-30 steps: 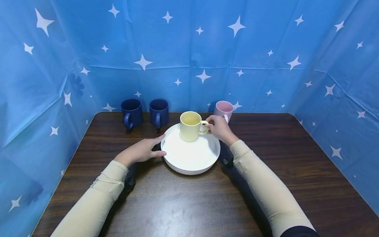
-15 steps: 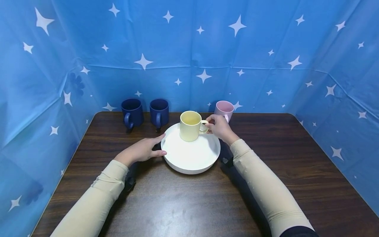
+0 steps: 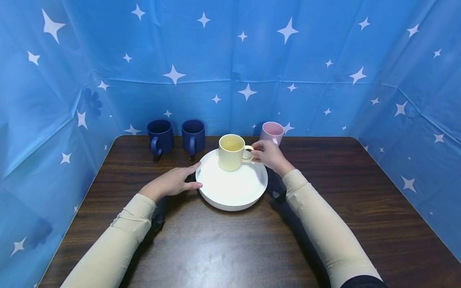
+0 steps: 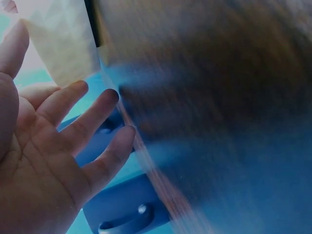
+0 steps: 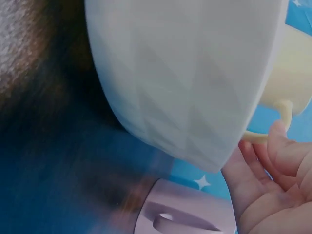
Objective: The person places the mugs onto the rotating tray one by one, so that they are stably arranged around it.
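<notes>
The right hand (image 3: 270, 155) pinches the handle of a pale yellow mug (image 3: 229, 159), which stands upright on the far part of a round white tray (image 3: 230, 193). The left hand (image 3: 171, 182) lies with thumb and fingers spread at the tray's left rim. Beyond the right hand stands a pink mug (image 3: 271, 133); to the tray's far left, a navy mug (image 3: 165, 139) and a second navy mug (image 3: 189, 139) stand side by side, apart, on the brown tabletop (image 3: 201, 248).
</notes>
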Available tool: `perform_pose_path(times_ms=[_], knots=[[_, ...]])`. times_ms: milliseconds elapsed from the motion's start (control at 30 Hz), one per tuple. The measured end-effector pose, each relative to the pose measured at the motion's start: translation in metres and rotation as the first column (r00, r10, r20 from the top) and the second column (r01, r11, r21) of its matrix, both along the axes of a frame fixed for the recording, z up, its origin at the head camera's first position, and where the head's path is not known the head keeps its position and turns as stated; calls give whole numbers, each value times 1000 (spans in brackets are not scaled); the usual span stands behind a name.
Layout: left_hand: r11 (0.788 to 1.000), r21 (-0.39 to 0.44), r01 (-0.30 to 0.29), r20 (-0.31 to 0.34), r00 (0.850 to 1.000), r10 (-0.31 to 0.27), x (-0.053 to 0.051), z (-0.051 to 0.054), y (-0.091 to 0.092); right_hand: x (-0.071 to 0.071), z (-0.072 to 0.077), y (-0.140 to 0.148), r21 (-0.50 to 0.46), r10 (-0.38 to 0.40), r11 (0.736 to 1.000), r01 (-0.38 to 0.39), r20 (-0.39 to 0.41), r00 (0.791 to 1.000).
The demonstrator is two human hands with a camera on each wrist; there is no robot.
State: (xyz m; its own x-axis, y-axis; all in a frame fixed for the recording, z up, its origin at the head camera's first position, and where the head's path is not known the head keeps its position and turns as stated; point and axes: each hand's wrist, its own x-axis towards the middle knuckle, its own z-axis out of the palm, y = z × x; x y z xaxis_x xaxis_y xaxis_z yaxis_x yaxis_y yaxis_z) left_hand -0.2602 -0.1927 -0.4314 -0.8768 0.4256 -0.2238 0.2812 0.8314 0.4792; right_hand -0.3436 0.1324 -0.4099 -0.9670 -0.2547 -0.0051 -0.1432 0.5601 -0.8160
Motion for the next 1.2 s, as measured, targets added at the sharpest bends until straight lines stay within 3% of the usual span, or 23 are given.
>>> perform_pose_path(times_ms=[100,200,267,367,500,633,767,1000,1200], knots=[[1000,1,3,-1,1000,-3,0,-1,0,2,2,3,-2,-54,999,54,-35,998],[1000,4,3,-3,1000,-3,0,-2,-1,2,5,7,-18,-160,987,159,-94,983],[1000,4,2,-4,1000,-2,0,-1,-2,1,7,10,-31,-242,970,240,-143,960],[1000,0,1,-3,1000,-1,1,0,-1,0,6,17,-40,-359,932,359,-213,909],[1000,4,0,0,1000,0,3,1,0,-1,0,23,-62,-466,882,467,-256,847],[1000,6,4,-8,1000,-4,4,2,0,-5,-5,27,-79,-530,845,528,-247,811],[1000,7,7,-13,1000,-7,4,2,0,-8,-11,31,-83,-556,830,552,-215,803],[1000,7,-6,1,1000,6,4,1,0,-11,-19,30,-87,-532,847,525,-152,833],[1000,8,3,-12,1000,-3,4,1,0,-13,-21,27,-90,-549,836,541,-131,826]])
